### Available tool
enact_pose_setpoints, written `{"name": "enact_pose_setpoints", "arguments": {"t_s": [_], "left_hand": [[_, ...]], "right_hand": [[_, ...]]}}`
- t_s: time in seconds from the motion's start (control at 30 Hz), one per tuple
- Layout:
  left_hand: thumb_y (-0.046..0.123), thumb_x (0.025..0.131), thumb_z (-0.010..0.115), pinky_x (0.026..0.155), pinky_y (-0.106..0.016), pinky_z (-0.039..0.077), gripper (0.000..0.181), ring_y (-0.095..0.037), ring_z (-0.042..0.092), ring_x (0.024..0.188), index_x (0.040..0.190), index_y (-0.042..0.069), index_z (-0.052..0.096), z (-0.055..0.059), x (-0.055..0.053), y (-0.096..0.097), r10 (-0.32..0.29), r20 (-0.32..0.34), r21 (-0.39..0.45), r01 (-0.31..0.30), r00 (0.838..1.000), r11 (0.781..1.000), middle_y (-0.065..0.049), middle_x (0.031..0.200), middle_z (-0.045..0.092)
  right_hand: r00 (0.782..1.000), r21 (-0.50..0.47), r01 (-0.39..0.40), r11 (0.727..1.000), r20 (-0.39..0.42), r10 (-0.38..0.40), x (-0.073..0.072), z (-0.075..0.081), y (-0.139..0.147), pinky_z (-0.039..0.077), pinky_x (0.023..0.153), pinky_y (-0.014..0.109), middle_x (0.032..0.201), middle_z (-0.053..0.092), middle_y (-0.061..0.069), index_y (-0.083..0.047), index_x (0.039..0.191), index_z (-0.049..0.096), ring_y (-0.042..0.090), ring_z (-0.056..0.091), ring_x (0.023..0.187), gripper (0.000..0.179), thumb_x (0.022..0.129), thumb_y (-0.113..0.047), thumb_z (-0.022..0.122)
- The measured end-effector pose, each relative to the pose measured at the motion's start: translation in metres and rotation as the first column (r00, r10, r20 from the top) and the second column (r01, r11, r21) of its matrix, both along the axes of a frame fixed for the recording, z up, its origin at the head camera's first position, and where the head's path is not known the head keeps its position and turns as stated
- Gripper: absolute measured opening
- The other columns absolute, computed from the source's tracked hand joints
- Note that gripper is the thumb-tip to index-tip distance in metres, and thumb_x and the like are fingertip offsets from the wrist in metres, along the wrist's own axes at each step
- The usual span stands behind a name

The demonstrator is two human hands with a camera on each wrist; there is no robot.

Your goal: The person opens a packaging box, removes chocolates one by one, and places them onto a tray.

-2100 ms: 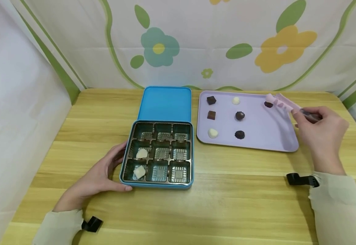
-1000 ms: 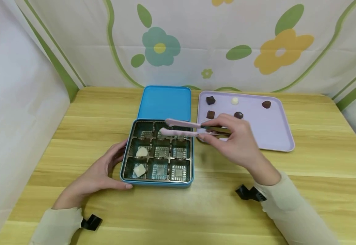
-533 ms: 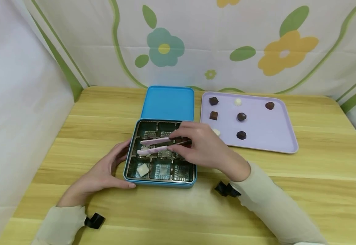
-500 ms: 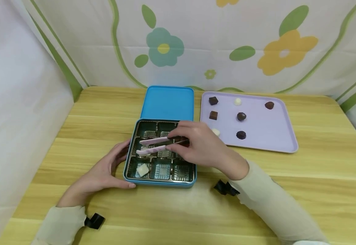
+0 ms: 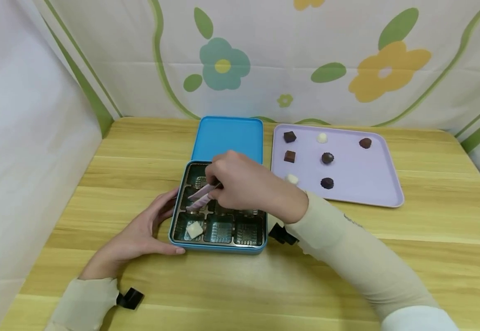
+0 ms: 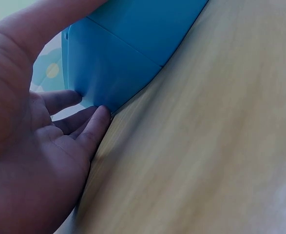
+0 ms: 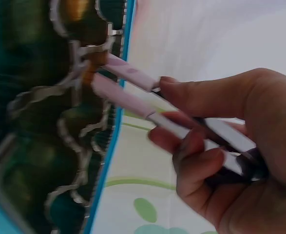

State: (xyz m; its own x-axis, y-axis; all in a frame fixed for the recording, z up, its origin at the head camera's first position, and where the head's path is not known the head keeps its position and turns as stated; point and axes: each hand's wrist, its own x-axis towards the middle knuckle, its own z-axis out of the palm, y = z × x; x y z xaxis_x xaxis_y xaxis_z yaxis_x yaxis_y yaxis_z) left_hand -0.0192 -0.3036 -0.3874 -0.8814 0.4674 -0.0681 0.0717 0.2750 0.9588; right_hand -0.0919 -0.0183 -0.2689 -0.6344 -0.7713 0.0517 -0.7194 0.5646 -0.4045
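Note:
A blue square tin with a dark divided insert stands on the table. My left hand holds its left front corner, thumb along the front, fingertips against the side. Pink-tipped tongs are gripped in my right hand, their tips lowered at the middle-left compartment and spread apart. In the right wrist view, thumb and fingers pinch the tongs by their metal arms. One white chocolate sits in the front-left compartment. Tongs and hand cover the middle-left compartment's contents and part of the rear ones.
The tin's flat blue lid lies behind it. To the right, a lilac tray bears several spaced chocolates, dark ones like the round one and white ones like the small one. A flowered cloth hangs behind the table.
My right hand has carried the tongs from a dark chocolate on the tray's right leftward over the tin, then turned the wrist. That chocolate still lies on the tray. The left hand stays put.

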Motion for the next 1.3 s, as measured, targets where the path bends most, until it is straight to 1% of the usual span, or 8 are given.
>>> {"name": "enact_pose_setpoints", "arguments": {"t_s": [0.37, 0.6, 0.67, 0.77, 0.87, 0.97, 1.2, 1.3], "left_hand": [[0.001, 0.072, 0.098, 0.118, -0.008, 0.035, 0.129, -0.043, 0.036, 0.155, 0.173, 0.026, 0.022, 0.001, 0.000, 0.001, -0.003, -0.021, 0.000, 0.003, 1.000, 1.000, -0.014, 0.172, 0.028], [0.001, 0.073, 0.098, 0.119, -0.008, 0.034, 0.127, -0.010, 0.042, 0.151, 0.173, 0.024, 0.023, 0.002, 0.001, 0.002, -0.009, -0.050, 0.007, 0.009, 0.999, 1.000, -0.016, 0.171, 0.030], [0.001, 0.072, 0.098, 0.119, -0.007, 0.034, 0.127, -0.005, 0.042, 0.149, 0.173, 0.023, 0.023, 0.002, 0.001, 0.002, -0.010, -0.053, 0.009, 0.011, 0.999, 1.000, -0.016, 0.171, 0.030], [0.001, 0.073, 0.098, 0.118, -0.007, 0.034, 0.128, -0.011, 0.042, 0.151, 0.173, 0.023, 0.023, 0.001, 0.002, 0.002, -0.010, -0.050, 0.005, 0.010, 0.999, 1.000, -0.016, 0.171, 0.029], [0.002, 0.073, 0.098, 0.118, -0.007, 0.035, 0.128, -0.025, 0.041, 0.154, 0.173, 0.024, 0.023, -0.001, 0.001, 0.003, -0.004, -0.037, -0.002, 0.004, 0.999, 1.000, -0.015, 0.171, 0.029], [0.002, 0.073, 0.099, 0.118, -0.008, 0.035, 0.127, -0.028, 0.040, 0.154, 0.173, 0.024, 0.023, -0.002, 0.000, 0.004, -0.006, -0.038, -0.004, 0.006, 0.999, 1.000, -0.015, 0.171, 0.030], [0.002, 0.072, 0.099, 0.120, -0.007, 0.032, 0.125, 0.002, 0.040, 0.149, 0.172, 0.023, 0.027, 0.000, 0.000, -0.002, -0.011, -0.052, -0.018, 0.010, 0.999, 1.000, -0.013, 0.172, 0.030], [0.001, 0.072, 0.098, 0.121, -0.007, 0.032, 0.124, 0.004, 0.039, 0.150, 0.172, 0.022, 0.027, 0.000, 0.000, -0.003, -0.014, -0.063, -0.019, 0.013, 0.998, 1.000, -0.014, 0.172, 0.030]], "right_hand": [[0.997, -0.263, 0.067, 0.963, 0.064, -0.052, -0.001, -0.024, 0.027, 0.048, 0.066, 0.028, 0.092, 0.077, 0.002, -0.009, 0.099, 0.084, 0.013, 0.059, 0.074, 0.008, 0.093, -0.014, 0.084], [0.979, -0.419, 0.195, 0.887, 0.142, -0.149, 0.008, -0.045, 0.047, 0.042, 0.056, 0.027, 0.095, 0.080, 0.000, -0.010, 0.102, 0.085, 0.013, 0.051, 0.061, 0.012, 0.091, -0.015, 0.087], [0.974, -0.458, 0.217, 0.862, 0.160, -0.161, 0.010, -0.051, 0.051, 0.040, 0.054, 0.026, 0.097, 0.081, 0.002, -0.010, 0.103, 0.085, 0.013, 0.048, 0.058, 0.014, 0.090, -0.014, 0.088], [0.968, -0.497, 0.239, 0.834, 0.191, -0.163, 0.012, -0.061, 0.054, 0.039, 0.054, 0.026, 0.100, 0.082, 0.003, -0.010, 0.103, 0.084, 0.012, 0.046, 0.057, 0.014, 0.090, -0.013, 0.088], [0.962, -0.518, 0.256, 0.816, 0.216, -0.165, 0.014, -0.067, 0.056, 0.045, 0.060, 0.027, 0.100, 0.082, 0.003, -0.010, 0.104, 0.084, 0.012, 0.054, 0.064, 0.015, 0.090, -0.012, 0.088], [0.960, -0.541, 0.264, 0.799, 0.226, -0.165, 0.016, -0.072, 0.060, 0.053, 0.069, 0.029, 0.101, 0.083, 0.002, -0.011, 0.104, 0.084, 0.014, 0.065, 0.077, 0.015, 0.090, -0.011, 0.088], [0.955, -0.573, 0.282, 0.770, 0.247, -0.165, 0.019, -0.084, 0.065, 0.056, 0.076, 0.029, 0.104, 0.082, 0.001, -0.013, 0.107, 0.084, 0.013, 0.071, 0.089, 0.017, 0.090, -0.010, 0.087], [0.956, -0.582, 0.280, 0.763, 0.245, -0.164, 0.019, -0.083, 0.063, 0.056, 0.076, 0.029, 0.104, 0.082, 0.001, -0.013, 0.107, 0.084, 0.013, 0.071, 0.090, 0.018, 0.090, -0.010, 0.087]]}}
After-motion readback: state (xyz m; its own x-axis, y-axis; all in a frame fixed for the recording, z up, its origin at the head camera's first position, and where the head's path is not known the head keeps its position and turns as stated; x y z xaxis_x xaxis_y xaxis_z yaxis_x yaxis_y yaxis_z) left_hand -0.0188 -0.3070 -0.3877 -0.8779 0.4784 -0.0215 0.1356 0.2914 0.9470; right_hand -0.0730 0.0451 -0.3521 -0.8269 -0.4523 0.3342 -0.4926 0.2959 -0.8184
